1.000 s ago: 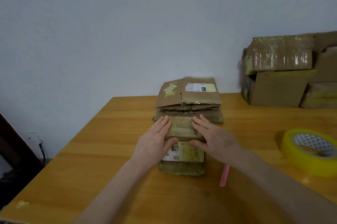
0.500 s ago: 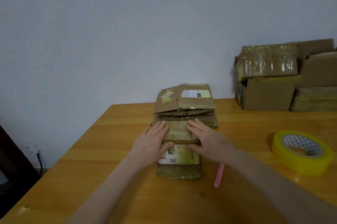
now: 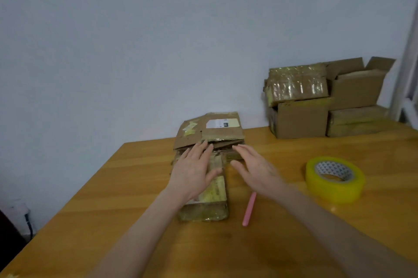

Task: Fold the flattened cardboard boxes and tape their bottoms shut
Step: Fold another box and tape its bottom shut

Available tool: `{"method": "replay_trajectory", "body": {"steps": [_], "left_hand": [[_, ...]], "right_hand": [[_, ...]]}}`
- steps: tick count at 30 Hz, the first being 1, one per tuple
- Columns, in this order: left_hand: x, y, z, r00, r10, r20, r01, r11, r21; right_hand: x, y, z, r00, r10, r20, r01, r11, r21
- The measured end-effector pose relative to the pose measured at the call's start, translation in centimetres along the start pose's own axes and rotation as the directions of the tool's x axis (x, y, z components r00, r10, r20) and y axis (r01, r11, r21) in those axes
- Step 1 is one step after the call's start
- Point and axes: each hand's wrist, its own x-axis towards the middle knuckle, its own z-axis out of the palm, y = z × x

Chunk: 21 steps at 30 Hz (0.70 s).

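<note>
A small flattened cardboard box (image 3: 211,206), taped and labelled, lies on the wooden table (image 3: 113,221) in front of me. My left hand (image 3: 194,170) rests flat on its upper part, fingers straight. To the right of the box my right hand (image 3: 255,170) hovers open, off the cardboard and blurred. Behind both hands is a stack of flattened boxes (image 3: 212,134) with a white label on top. A yellow tape roll (image 3: 334,179) lies on the table to the right.
A pink stick-like tool (image 3: 248,208) lies just right of the small box. Several folded and taped boxes (image 3: 316,101) are piled against the wall at the back right. A window frame (image 3: 409,74) rises at the far right edge.
My right hand has lifted off the small box and moved right. The left hand has slid forward over it. The view has turned left and down.
</note>
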Motion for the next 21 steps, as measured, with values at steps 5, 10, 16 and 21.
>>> {"method": "replay_trajectory", "body": {"steps": [5, 10, 16, 21], "left_hand": [[3.3, 9.6, 0.5, 0.984, 0.120, -0.129, -0.149, 0.958, -0.244], [5.6, 17.0, 3.2, 0.982, 0.092, 0.164, 0.005, 0.858, -0.514], [6.2, 20.7, 5.7, 0.906, 0.117, 0.407, 0.187, 0.753, -0.631], [6.6, 19.2, 4.5, 0.993, -0.001, 0.115, 0.080, 0.724, -0.686]], "right_hand": [[-2.7, 5.0, -3.1, 0.979, 0.153, -0.132, -0.163, 0.985, -0.062], [-6.2, 12.0, -7.6, 0.906, 0.406, -0.122, -0.422, 0.889, -0.178], [-8.9, 15.9, -7.7, 0.900, 0.426, 0.089, -0.344, 0.822, -0.454], [-7.1, 15.2, -8.4, 0.927, 0.373, -0.022, -0.372, 0.916, -0.149]]}}
